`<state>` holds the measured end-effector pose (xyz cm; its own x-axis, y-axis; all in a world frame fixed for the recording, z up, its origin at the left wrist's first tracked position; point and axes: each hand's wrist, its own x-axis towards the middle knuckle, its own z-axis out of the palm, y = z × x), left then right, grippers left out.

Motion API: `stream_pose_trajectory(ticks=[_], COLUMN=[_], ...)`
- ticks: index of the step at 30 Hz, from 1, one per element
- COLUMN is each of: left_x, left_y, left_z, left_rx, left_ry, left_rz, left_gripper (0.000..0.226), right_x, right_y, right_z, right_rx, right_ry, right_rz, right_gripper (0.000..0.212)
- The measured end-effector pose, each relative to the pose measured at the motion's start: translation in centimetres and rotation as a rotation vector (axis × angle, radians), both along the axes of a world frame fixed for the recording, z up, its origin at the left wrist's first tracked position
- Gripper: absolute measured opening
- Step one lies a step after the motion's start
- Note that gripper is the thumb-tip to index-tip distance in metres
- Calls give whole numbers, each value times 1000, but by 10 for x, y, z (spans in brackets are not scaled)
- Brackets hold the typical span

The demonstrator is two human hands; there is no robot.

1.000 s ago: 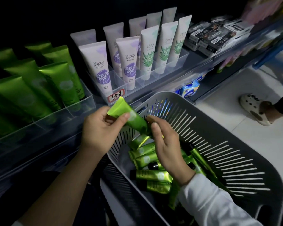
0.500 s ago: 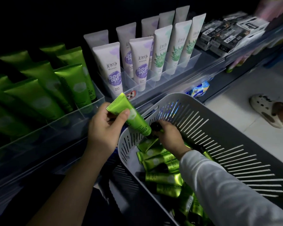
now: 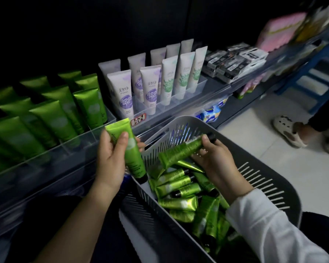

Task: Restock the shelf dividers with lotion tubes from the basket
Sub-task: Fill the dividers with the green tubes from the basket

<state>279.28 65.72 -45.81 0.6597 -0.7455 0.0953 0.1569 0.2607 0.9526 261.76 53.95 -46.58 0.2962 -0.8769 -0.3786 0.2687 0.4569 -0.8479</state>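
Note:
My left hand [image 3: 112, 158] grips a bright green lotion tube [image 3: 130, 150], cap down, just left of the grey slotted basket [image 3: 258, 179]. My right hand [image 3: 215, 160] holds a second green tube [image 3: 180, 151] by its black cap end, lifted over the heap of several green tubes [image 3: 180, 192] lying in the basket. On the shelf to the left, clear dividers [image 3: 87, 133] hold rows of standing green tubes [image 3: 53, 118]. Right of them stand white and purple tubes [image 3: 122, 92] and white and green tubes [image 3: 169, 76].
Black and white boxes [image 3: 234, 61] lie further right on the shelf. Blue packets [image 3: 211, 112] sit on the shelf below. A person's foot in a white clog [image 3: 287, 130] stands on the pale tiled floor at right. A blue stool [image 3: 315, 73] is behind it.
My right hand went down into the basket and has come up holding a second green tube. My left hand turned its tube more upright, cap down. The view shifted left.

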Motion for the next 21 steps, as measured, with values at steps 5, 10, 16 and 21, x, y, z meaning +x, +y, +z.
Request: stream_pose_trajectory(ticks=[5,10,16,21], left_x=[-12,-14,8,30], left_y=[24,55,110,160], left_z=[26,53,87,110], left_rx=[-66,-30,-19,8], left_ry=[71,69,-197,-317], left_rz=[143,173,116,271], left_gripper=[11,17,38,13], right_x=[9,33,76,110], right_y=[17,51,101,147], right_z=[29,65,91,96], right_rx=[177,287,419,473], right_ry=[-312,-470,-377,-277], right_rz=[19,143,381,542], right_gripper=[5,16,22,38])
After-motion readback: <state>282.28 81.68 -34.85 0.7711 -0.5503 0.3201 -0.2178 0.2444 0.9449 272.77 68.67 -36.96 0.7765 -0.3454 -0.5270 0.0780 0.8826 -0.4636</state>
